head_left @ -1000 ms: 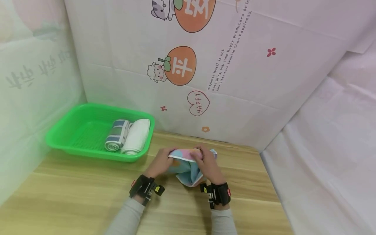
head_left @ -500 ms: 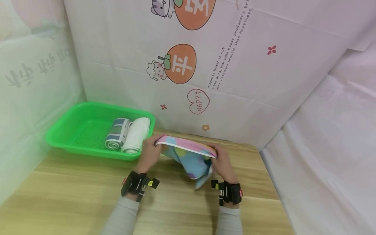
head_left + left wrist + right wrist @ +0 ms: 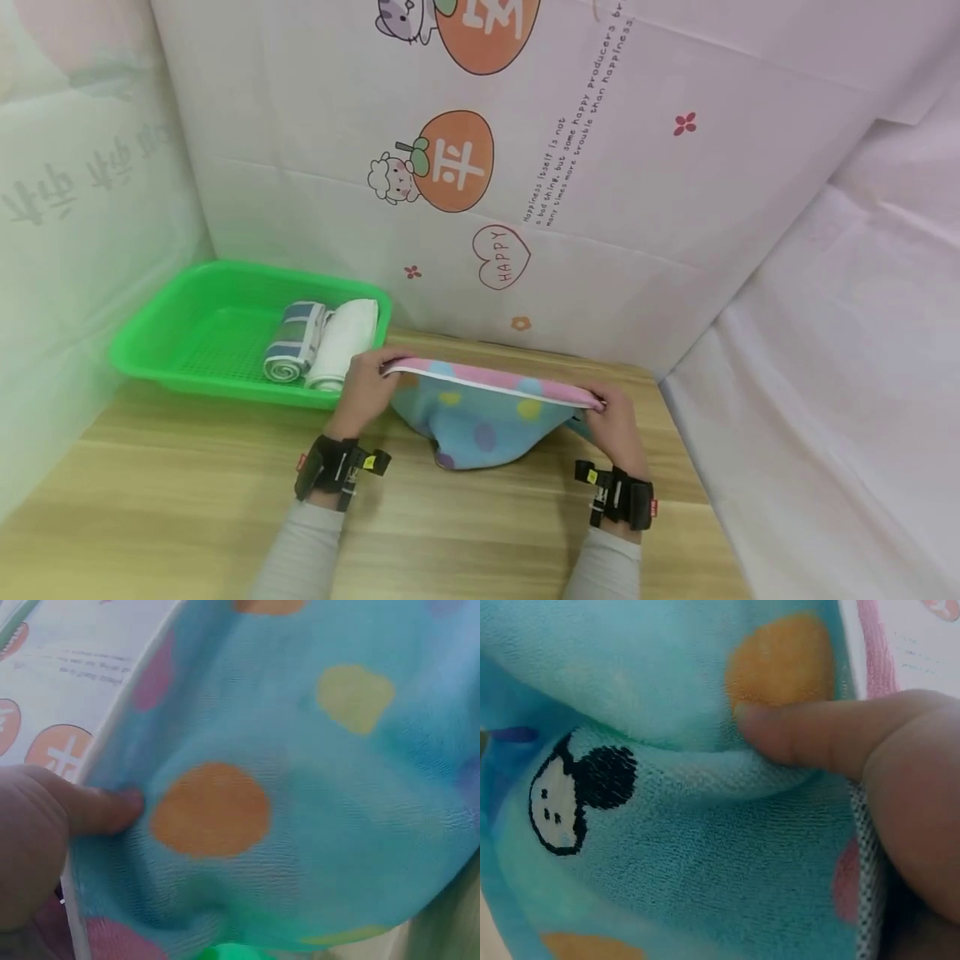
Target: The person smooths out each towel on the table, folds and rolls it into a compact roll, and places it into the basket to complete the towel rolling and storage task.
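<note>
In the head view, the left hand (image 3: 367, 387) and the right hand (image 3: 618, 425) pinched the two upper corners of a spotted towel (image 3: 487, 425) and held its top edge stretched between them. That edge, pink with a white border, sloped slightly down toward the right hand, and the blue side hung below it in a loose curve over the wooden surface (image 3: 435, 542); whether the lowest part touched the wood could not be told. To the left stood a green basket (image 3: 225, 392), with a striped rolled towel (image 3: 295, 340) and a white rolled towel (image 3: 347, 342) side by side at its right end. The left hand was just beside this end. Behind rose a white printed backdrop (image 3: 600, 292).

In the left wrist view, the left thumb (image 3: 105, 811) pressed on the blue side by the white border, close to an orange spot (image 3: 212, 810). The other fingers were mostly hidden behind the cloth.

In the right wrist view, the right thumb (image 3: 810, 735) lay across the cloth, its tip against a yellow-orange spot (image 3: 784, 660). Below it ran a fold, and farther left showed a black-and-white embroidered face (image 3: 559, 799)
</note>
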`<state>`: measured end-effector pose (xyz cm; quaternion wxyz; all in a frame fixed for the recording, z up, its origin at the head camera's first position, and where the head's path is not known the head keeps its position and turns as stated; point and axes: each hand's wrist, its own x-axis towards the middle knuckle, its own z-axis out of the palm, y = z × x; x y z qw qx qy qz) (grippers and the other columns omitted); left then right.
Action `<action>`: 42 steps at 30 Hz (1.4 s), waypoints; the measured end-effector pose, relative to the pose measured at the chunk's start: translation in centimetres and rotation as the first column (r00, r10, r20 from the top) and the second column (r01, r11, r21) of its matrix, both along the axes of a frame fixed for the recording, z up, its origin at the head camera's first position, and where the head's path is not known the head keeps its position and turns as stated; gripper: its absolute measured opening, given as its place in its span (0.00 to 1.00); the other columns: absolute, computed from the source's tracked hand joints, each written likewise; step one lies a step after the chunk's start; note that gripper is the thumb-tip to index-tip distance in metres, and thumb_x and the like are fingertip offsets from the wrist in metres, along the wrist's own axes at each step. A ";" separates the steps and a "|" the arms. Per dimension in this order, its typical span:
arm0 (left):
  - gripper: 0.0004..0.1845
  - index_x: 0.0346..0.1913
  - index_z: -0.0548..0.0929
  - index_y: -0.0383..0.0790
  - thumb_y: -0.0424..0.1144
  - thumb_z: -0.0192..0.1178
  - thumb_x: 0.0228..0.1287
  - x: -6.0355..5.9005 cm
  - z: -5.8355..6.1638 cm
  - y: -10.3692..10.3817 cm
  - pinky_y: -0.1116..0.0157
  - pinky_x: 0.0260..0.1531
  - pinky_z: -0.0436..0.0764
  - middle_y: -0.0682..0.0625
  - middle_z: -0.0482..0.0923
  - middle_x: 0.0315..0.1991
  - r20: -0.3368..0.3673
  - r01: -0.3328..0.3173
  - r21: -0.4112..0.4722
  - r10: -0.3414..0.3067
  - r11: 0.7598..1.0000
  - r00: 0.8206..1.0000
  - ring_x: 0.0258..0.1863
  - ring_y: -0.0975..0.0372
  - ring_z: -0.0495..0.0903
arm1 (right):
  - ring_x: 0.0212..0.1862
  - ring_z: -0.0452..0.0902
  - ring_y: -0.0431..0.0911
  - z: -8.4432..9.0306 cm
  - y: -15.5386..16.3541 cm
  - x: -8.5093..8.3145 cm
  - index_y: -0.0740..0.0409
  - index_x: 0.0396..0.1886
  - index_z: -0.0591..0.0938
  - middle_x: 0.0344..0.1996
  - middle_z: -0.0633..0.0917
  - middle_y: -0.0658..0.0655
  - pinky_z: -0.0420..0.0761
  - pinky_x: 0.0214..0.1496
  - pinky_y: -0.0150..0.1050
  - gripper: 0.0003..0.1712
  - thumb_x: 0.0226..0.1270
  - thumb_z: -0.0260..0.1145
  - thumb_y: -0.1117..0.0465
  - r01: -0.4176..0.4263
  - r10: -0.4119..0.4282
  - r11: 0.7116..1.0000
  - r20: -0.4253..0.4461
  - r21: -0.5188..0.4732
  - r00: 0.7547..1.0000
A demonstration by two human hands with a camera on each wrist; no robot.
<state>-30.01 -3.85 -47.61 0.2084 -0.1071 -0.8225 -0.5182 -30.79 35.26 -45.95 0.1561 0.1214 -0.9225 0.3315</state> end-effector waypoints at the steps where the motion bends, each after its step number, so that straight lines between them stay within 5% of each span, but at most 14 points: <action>1: 0.17 0.52 0.87 0.32 0.21 0.58 0.63 0.0 -0.1 0.0 0.51 0.43 0.86 0.39 0.88 0.48 0.006 -0.015 -0.021 0.015 1.000 1.000 0.45 0.48 0.86 | 0.43 0.80 0.53 -0.2 0.2 0.0 0.66 0.52 0.86 0.47 0.87 0.66 0.78 0.45 0.45 0.19 0.67 0.56 0.75 0.002 -0.002 1.000 0.021 -0.002 1.000; 7: 0.13 0.52 0.87 0.33 0.24 0.56 0.70 0.7 -0.5 -0.6 0.56 0.34 0.83 0.37 0.87 0.48 -0.051 -0.060 -0.045 0.058 0.997 0.997 0.28 0.53 0.82 | 0.52 0.77 0.58 -1.0 1.6 0.9 0.62 0.59 0.83 0.56 0.83 0.67 0.75 0.52 0.52 0.28 0.63 0.49 0.77 0.053 -0.050 0.998 0.086 -0.030 0.995; 10: 0.14 0.52 0.86 0.35 0.23 0.55 0.71 1.8 -0.4 -0.8 0.60 0.34 0.82 0.39 0.87 0.50 -0.062 0.036 -0.049 -0.039 0.998 0.997 0.27 0.57 0.79 | 0.57 0.77 0.60 -0.8 2.6 1.8 0.62 0.59 0.83 0.57 0.83 0.67 0.76 0.57 0.56 0.33 0.56 0.47 0.80 0.068 -0.065 0.997 0.067 -0.038 0.996; 15: 0.15 0.52 0.86 0.37 0.25 0.53 0.72 4.1 -0.7 -1.2 0.51 0.51 0.85 0.41 0.87 0.51 -0.012 0.211 -0.141 -0.215 0.967 0.977 0.49 0.52 0.86 | 0.58 0.78 0.61 -0.7 5.2 4.3 0.65 0.59 0.82 0.56 0.83 0.68 0.77 0.58 0.56 0.32 0.57 0.46 0.82 0.044 -0.045 0.999 0.086 0.017 0.995; 19: 0.13 0.50 0.87 0.38 0.28 0.56 0.69 6.0 -1.5 -2.2 0.54 0.45 0.86 0.43 0.88 0.47 0.110 0.326 -0.225 -0.309 0.918 0.945 0.43 0.55 0.85 | 0.50 0.81 0.57 -1.7 6.4 6.3 0.66 0.57 0.83 0.52 0.85 0.67 0.81 0.49 0.50 0.27 0.60 0.51 0.81 0.024 -0.042 0.993 0.153 0.115 0.987; 22: 0.13 0.49 0.88 0.40 0.31 0.58 0.66 7.1 -2.2 -3.3 0.60 0.44 0.84 0.48 0.87 0.46 0.254 0.439 -0.305 -0.372 0.845 0.893 0.41 0.61 0.82 | 0.47 0.83 0.56 -3.4 6.1 7.9 0.67 0.56 0.83 0.50 0.86 0.66 0.84 0.48 0.50 0.23 0.61 0.58 0.78 -0.029 -0.010 0.985 0.228 0.168 0.974; 26: 0.14 0.52 0.86 0.37 0.35 0.62 0.65 7.8 -2.7 -4.1 0.63 0.44 0.83 0.50 0.85 0.45 0.387 0.599 -0.331 -0.474 0.729 0.791 0.42 0.62 0.80 | 0.54 0.82 0.59 -5.9 4.9 9.8 0.67 0.54 0.83 0.50 0.86 0.63 0.81 0.58 0.57 0.22 0.60 0.61 0.79 -0.130 0.069 0.974 0.304 0.187 0.950; 28: 0.16 0.54 0.84 0.35 0.37 0.63 0.67 7.7 -2.7 -3.8 0.61 0.45 0.84 0.47 0.85 0.47 0.426 0.635 -0.288 -0.498 0.717 0.755 0.44 0.60 0.82 | 0.55 0.82 0.58 -6.6 4.7 10.6 0.66 0.53 0.83 0.48 0.86 0.60 0.80 0.60 0.57 0.26 0.56 0.58 0.84 -0.151 0.087 0.971 0.312 0.186 0.946; 30: 0.17 0.57 0.82 0.33 0.39 0.61 0.70 7.1 -2.6 -2.9 0.55 0.50 0.85 0.43 0.84 0.50 0.405 0.625 -0.278 -0.501 0.729 0.765 0.49 0.53 0.83 | 0.55 0.82 0.58 -6.8 4.6 11.1 0.64 0.52 0.84 0.47 0.87 0.59 0.80 0.61 0.56 0.29 0.52 0.55 0.87 -0.140 0.083 0.973 0.290 0.182 0.953; 33: 0.18 0.61 0.79 0.33 0.39 0.57 0.75 5.5 -2.7 -0.9 0.45 0.60 0.79 0.39 0.81 0.59 0.345 0.574 -0.326 -0.470 0.751 0.812 0.59 0.45 0.79 | 0.53 0.83 0.58 -6.2 4.9 11.6 0.63 0.51 0.85 0.47 0.88 0.59 0.81 0.58 0.56 0.32 0.50 0.51 0.88 -0.098 0.057 0.981 0.234 0.167 0.971; 35: 0.19 0.64 0.77 0.33 0.37 0.54 0.76 4.1 -3.2 0.6 0.42 0.66 0.73 0.36 0.78 0.63 0.289 0.550 -0.390 -0.469 0.739 0.835 0.64 0.43 0.75 | 0.51 0.84 0.58 -5.7 5.2 11.8 0.63 0.51 0.85 0.48 0.88 0.61 0.83 0.54 0.55 0.30 0.54 0.52 0.86 -0.059 0.031 0.987 0.186 0.149 0.982; 38: 0.21 0.66 0.75 0.31 0.35 0.53 0.75 2.5 -4.1 2.3 0.42 0.68 0.70 0.34 0.77 0.64 0.276 0.555 -0.443 -0.483 0.704 0.831 0.65 0.41 0.74 | 0.51 0.84 0.54 -5.4 5.3 12.3 0.63 0.52 0.85 0.48 0.88 0.60 0.84 0.51 0.51 0.27 0.58 0.54 0.84 -0.013 -0.003 0.992 0.129 0.122 0.992; 42: 0.24 0.64 0.73 0.26 0.37 0.56 0.72 1.7 -5.3 3.2 0.39 0.68 0.66 0.28 0.75 0.62 0.314 0.525 -0.494 -0.420 0.693 0.851 0.64 0.36 0.72 | 0.49 0.84 0.51 -6.3 5.2 13.1 0.60 0.53 0.85 0.48 0.88 0.56 0.85 0.50 0.45 0.22 0.63 0.59 0.78 -0.021 -0.006 0.993 0.220 0.120 0.975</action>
